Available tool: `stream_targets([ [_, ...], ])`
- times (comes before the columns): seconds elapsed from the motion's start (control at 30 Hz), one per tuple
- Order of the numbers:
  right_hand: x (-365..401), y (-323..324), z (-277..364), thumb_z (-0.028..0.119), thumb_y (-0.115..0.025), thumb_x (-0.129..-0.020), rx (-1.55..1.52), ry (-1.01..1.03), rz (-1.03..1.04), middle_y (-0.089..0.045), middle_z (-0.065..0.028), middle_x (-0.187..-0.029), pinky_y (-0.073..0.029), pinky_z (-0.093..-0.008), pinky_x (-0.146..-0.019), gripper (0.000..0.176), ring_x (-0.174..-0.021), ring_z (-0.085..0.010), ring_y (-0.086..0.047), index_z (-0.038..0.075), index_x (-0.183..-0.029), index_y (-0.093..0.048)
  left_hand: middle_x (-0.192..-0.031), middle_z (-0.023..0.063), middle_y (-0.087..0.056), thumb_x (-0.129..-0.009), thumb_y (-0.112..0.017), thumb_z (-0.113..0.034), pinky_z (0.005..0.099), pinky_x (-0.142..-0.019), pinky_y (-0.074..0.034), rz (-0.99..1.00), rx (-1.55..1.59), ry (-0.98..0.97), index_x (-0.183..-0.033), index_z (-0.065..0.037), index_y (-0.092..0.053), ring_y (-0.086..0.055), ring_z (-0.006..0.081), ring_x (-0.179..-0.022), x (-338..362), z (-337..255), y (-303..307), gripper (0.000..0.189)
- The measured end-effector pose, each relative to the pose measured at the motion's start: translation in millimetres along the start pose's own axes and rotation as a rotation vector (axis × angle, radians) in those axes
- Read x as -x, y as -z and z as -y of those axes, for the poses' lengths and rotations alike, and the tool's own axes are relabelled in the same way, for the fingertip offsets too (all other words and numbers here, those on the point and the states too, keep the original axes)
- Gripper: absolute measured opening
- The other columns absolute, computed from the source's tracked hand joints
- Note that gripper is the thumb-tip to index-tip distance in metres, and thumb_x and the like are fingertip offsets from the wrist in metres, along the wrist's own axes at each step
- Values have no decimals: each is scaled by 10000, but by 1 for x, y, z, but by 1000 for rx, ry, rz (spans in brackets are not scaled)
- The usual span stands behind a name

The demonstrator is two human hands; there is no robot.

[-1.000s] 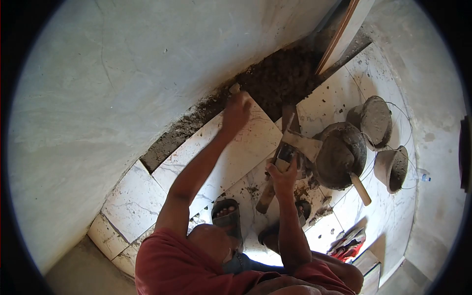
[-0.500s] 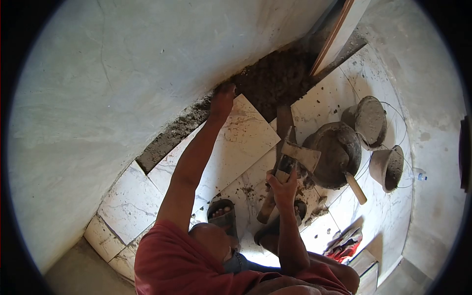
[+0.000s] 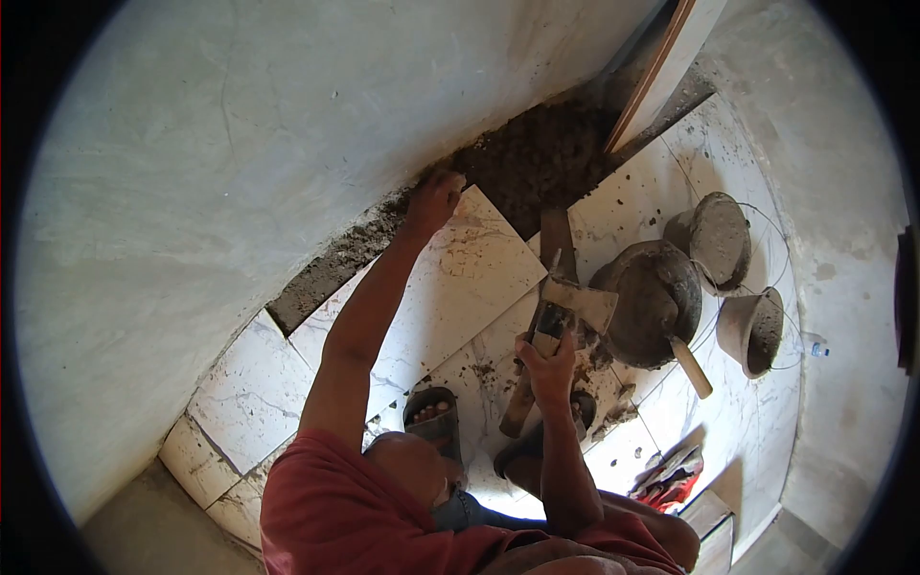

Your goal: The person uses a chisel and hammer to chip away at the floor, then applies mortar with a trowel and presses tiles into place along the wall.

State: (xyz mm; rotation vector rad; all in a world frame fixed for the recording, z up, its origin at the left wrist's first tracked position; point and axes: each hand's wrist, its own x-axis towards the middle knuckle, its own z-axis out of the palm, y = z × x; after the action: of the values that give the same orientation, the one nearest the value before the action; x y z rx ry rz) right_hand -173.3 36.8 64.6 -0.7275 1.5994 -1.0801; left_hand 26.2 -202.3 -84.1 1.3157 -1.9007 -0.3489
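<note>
My left hand [image 3: 436, 201] is closed above the upper corner of a large marbled tile [image 3: 470, 254], beside the mortar-filled gap along the wall. Whatever its fingers may hold is too small to make out. My right hand [image 3: 549, 364] is wrapped round the handle of a flat-bladed tool [image 3: 586, 305], whose grey blade points right, towards a round basin [image 3: 640, 311]. Behind the tool, a dark wooden piece [image 3: 557, 235] extends up to the dark mortar bed [image 3: 537, 158].
A wooden-handled tool [image 3: 692, 369] leans in the basin. Two mortar-crusted buckets [image 3: 721, 244] [image 3: 752, 331] stand to its right. A board [image 3: 661, 77] stands at the upper right. Crumbs of mortar litter the tiles near my sandalled feet, and a red cloth [image 3: 671, 484] lies lower right.
My left hand has shifted slightly down and right, off the mortar edge, and its wrist has turned. The tool in my right hand has tilted a little, with its blade turned more to the camera.
</note>
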Motion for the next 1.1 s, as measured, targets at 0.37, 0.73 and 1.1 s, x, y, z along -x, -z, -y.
stream_targets([
  [0.37, 4, 2, -4, 81, -695, -725, 33, -27, 3, -602, -41, -781, -499, -252, -530, 316, -628, -116, -587, 30, -970, -503, -982, 186, -594, -703, -613, -39, 426, -778, -471, 257, 44, 178, -996, -55, -526, -576, 365, -926, -18, 11, -12, 306],
  [0.73, 3, 6, -1, 78, -699, -726, 53, 29, -27, -591, -49, -744, -490, -258, -471, 323, -581, -119, -578, 32, -969, -491, -947, 145, -606, -709, -671, -87, 372, -741, -476, 77, 231, 233, -1030, -59, -534, -597, 313, -855, -6, -17, 11, 350],
  [1.1, 12, 0, 60, 61, -701, -722, -75, 14, -54, -606, -47, -807, -491, -231, -529, 360, -629, -103, -579, 20, -1021, -506, -1066, 130, -582, -757, -660, -192, 350, -878, -433, 654, 975, 412, -1161, -65, -510, -552, 216, -1032, 83, -194, -20, 449],
])
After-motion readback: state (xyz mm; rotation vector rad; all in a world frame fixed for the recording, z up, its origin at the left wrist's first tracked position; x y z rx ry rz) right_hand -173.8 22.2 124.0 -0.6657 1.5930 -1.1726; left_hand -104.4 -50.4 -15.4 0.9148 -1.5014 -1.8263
